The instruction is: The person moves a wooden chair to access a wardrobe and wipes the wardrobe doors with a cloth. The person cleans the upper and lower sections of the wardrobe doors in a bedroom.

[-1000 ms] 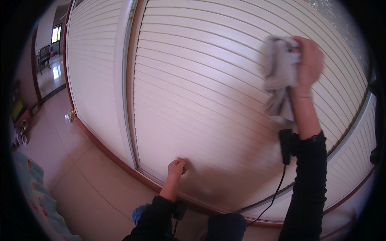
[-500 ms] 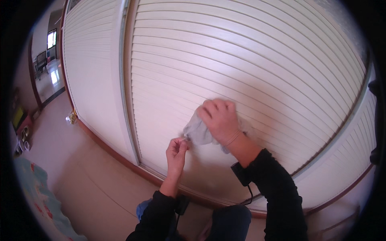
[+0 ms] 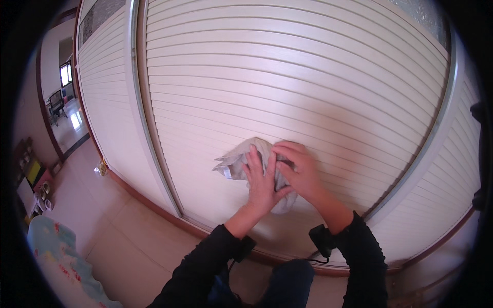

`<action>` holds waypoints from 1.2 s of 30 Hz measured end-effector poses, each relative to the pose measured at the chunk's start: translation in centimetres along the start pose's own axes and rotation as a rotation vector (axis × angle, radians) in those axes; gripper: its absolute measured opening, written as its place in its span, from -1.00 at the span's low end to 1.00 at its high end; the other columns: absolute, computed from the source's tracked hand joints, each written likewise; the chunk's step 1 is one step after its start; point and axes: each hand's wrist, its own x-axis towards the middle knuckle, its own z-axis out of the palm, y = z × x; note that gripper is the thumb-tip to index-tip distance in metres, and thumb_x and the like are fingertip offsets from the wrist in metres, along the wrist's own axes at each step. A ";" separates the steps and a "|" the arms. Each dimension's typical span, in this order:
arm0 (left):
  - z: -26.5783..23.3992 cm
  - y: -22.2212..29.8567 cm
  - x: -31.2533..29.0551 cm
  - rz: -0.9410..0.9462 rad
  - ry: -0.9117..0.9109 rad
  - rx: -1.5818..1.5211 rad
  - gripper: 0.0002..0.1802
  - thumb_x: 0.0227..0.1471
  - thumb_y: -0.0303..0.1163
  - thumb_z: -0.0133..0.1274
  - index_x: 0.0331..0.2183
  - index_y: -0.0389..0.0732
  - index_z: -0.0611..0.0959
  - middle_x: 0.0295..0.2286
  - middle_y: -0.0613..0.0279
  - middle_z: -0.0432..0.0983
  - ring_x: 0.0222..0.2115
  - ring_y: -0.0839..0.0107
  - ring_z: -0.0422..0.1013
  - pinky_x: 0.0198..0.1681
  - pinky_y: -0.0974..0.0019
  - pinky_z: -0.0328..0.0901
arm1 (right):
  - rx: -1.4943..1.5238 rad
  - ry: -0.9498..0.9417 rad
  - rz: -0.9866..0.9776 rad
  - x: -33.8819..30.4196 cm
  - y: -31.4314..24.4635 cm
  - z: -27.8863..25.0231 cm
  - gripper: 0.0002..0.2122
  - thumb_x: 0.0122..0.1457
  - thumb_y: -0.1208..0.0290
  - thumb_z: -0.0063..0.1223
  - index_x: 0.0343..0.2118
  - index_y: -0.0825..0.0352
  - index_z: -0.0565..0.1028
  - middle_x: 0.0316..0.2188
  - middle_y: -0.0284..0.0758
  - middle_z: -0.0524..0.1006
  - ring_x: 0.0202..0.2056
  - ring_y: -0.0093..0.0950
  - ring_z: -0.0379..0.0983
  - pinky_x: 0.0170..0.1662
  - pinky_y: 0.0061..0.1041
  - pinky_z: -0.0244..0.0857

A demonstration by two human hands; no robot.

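Note:
A grey cloth (image 3: 251, 145) is bunched against the white slatted door panel (image 3: 287, 92), low on its face. My left hand (image 3: 261, 186) lies over the middle of the cloth with its fingers stretched and spread, pressing it on the panel. Just to the right, my right hand (image 3: 302, 169) has bent fingers closed on the cloth's upper right part. The fingertips of both hands almost meet. A pointed corner and a small white tag (image 3: 227, 172) stick out at the cloth's left end; some folds are hidden under my hands.
A metal door edge (image 3: 149, 118) runs down left of the panel, and another frame rail (image 3: 418, 149) slants at the right. Light blue floral fabric (image 3: 59, 251) hangs at lower left. Shoes (image 3: 43, 195) stand beyond it, near a doorway.
My left hand has moved right and up from the cloth's lower left corner onto its middle, fingers now spread. My right hand has moved lower and slightly right. The view has shifted.

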 end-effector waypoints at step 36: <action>-4.8 -7.1 9.1 -0.071 0.511 0.085 -0.21 -0.20 -0.53 -0.04 0.11 -0.33 0.05 0.13 -0.16 -0.15 0.17 0.01 -0.23 0.19 0.17 -0.31 | -1.281 0.178 -0.123 -8.1 6.5 -12.0 -0.54 -0.01 0.34 -0.09 0.01 0.30 0.27 0.10 -0.18 0.18 0.17 -0.14 -0.04 0.18 -0.07 -0.35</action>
